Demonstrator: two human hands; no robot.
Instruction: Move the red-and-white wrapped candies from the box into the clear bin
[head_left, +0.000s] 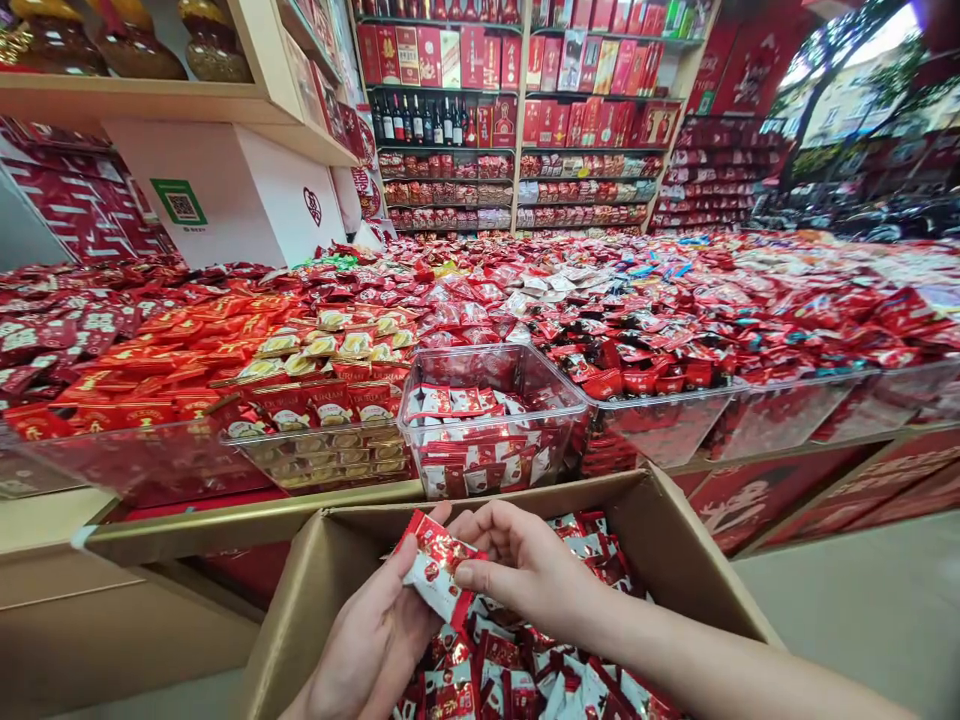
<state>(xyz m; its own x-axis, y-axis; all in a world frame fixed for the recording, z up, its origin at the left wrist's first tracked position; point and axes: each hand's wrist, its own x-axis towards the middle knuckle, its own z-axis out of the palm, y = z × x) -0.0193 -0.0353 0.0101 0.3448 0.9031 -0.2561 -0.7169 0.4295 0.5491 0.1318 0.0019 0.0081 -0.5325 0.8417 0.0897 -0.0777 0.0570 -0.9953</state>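
Over an open cardboard box, my left hand holds a red and white wrapped packet between thumb and fingers. My right hand has its thumb on the packet's right side, with its fingers curled behind. Many loose red and white packets lie in the box below both hands. Just beyond the box stands a clear plastic bin, partly filled with similar packets in rows.
Clear bins heaped with wrapped sweets spread across the display behind the box. A gold-coloured rail runs at the left. Shelves of bottles and red boxes stand at the back. A white box with a code is at the upper left.
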